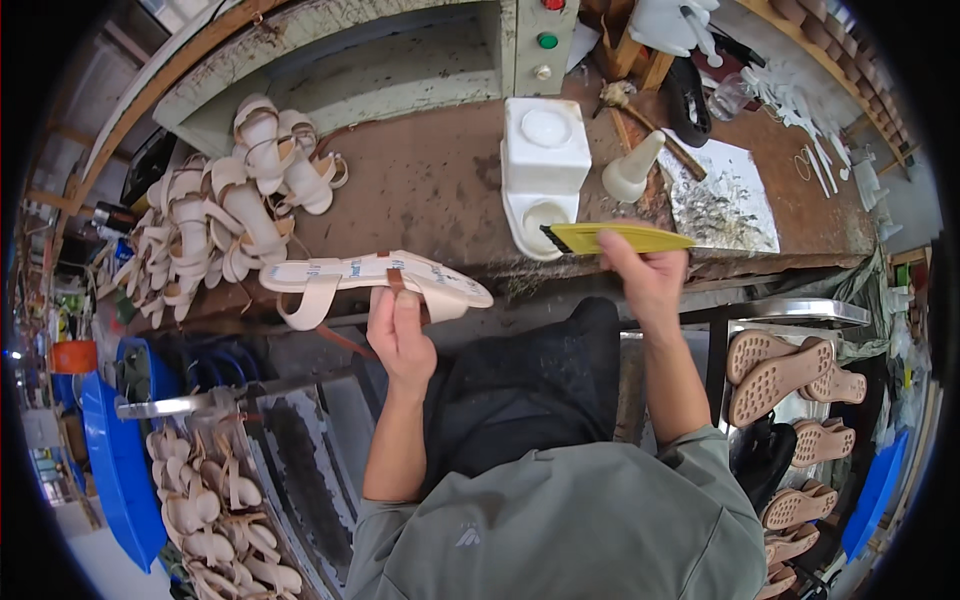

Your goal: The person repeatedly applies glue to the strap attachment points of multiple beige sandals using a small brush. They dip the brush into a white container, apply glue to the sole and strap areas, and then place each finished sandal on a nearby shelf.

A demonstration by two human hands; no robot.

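Cream leather and pale lining make up the sandal upper (375, 278) that the left hand (398, 335) holds level over the near edge of the brown workbench (420, 180), fingers and thumb closed around its middle where a brown strap crosses. Its toe points to the person's right, and a loose strap loop hangs below the heel end on the left. The right hand (645, 280) pinches the handle of a yellow brush (615, 238), whose dark bristle end touches or nearly touches the lower well of a white plastic glue container (543, 170) standing on the bench.

Between the two hands lies a gap of open air above the bench lip and the person's dark apron. Left of the sandal, a heap of finished cream uppers (225, 215) crowds the bench corner, well apart from the held one. Right of the brush, a smeared sheet of paper (725, 200) and a white cone-shaped bottle (632, 168) take up the surface. Tan soles (780, 375) sit on a rack at lower right, below the bench edge.
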